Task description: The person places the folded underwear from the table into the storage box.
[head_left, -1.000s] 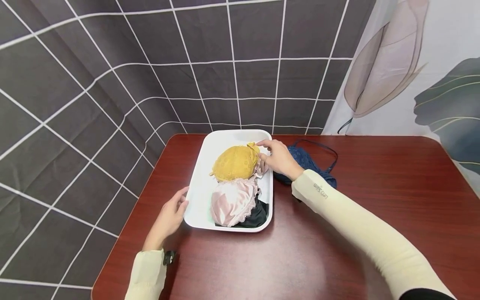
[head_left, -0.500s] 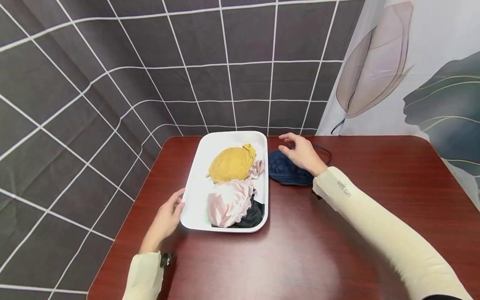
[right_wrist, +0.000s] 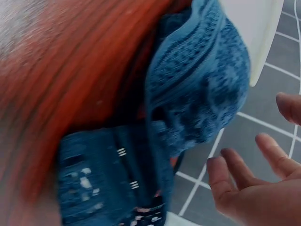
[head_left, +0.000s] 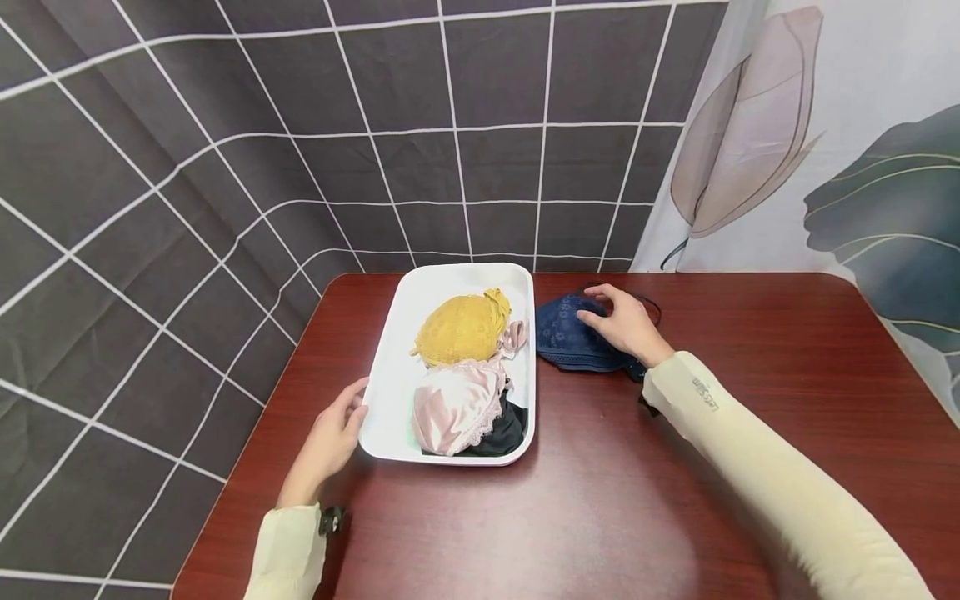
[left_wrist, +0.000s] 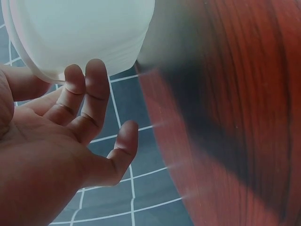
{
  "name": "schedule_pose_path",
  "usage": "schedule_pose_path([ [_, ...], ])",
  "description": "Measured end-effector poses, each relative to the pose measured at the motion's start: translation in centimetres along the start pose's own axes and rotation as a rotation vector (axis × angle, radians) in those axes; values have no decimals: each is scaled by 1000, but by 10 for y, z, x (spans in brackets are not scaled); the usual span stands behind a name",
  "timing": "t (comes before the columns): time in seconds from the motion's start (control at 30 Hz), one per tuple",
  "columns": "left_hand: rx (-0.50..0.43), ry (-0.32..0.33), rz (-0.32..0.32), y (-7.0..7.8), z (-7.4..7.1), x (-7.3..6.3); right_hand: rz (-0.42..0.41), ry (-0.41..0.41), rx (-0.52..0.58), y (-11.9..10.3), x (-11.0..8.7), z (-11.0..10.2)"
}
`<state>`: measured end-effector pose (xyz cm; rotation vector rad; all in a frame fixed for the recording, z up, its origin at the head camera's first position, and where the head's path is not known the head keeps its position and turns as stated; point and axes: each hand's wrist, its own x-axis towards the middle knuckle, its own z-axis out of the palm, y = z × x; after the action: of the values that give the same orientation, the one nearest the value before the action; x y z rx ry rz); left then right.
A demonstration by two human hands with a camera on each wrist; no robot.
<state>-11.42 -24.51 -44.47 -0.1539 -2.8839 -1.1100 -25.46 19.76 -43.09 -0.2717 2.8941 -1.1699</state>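
In the head view a white tray [head_left: 392,400] holds a folded yellow bra [head_left: 453,332], a pale pink satin bra [head_left: 453,404] with lace trim, and a black piece of cloth [head_left: 510,432] partly under the pink one. My left hand [head_left: 327,437] touches the tray's left side; the left wrist view shows its fingertips [left_wrist: 95,70] against the outer wall. A navy lace bra [head_left: 566,337] lies on the table beside the tray. Over its right part hovers my right hand [head_left: 626,323], fingers loosely bent around nothing. Its hook-and-eye band [right_wrist: 108,174] shows in the right wrist view.
A glossy reddish-brown table [head_left: 600,492] carries everything. Behind and to the left hangs a dark grey cloth with a white grid [head_left: 502,158]. A white leaf-print curtain [head_left: 780,200] hangs at the right. The navy bra's thin strap [head_left: 652,310] trails behind my right hand.
My right hand has let go of the yellow bra, left the tray and moved right over the navy bra. The left hand stays at the tray's side. The head view has shifted slightly.
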Motion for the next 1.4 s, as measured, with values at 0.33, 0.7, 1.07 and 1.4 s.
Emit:
schedule_pose_path([
  [0.33, -5, -6, -4, 1, 0, -1, 139, -186, -51, 12, -1, 1],
  [0.7, -6, -8, -12, 0, 0, 0, 103, -162, -10, 12, -1, 8],
  [1.07, -2, -10, -21, 1, 0, 0, -7, -49, 52, 9, 1, 10],
  [1.4, 1, -23, -33, 2, 0, 0, -189, 67, 130, -1, -4, 11],
])
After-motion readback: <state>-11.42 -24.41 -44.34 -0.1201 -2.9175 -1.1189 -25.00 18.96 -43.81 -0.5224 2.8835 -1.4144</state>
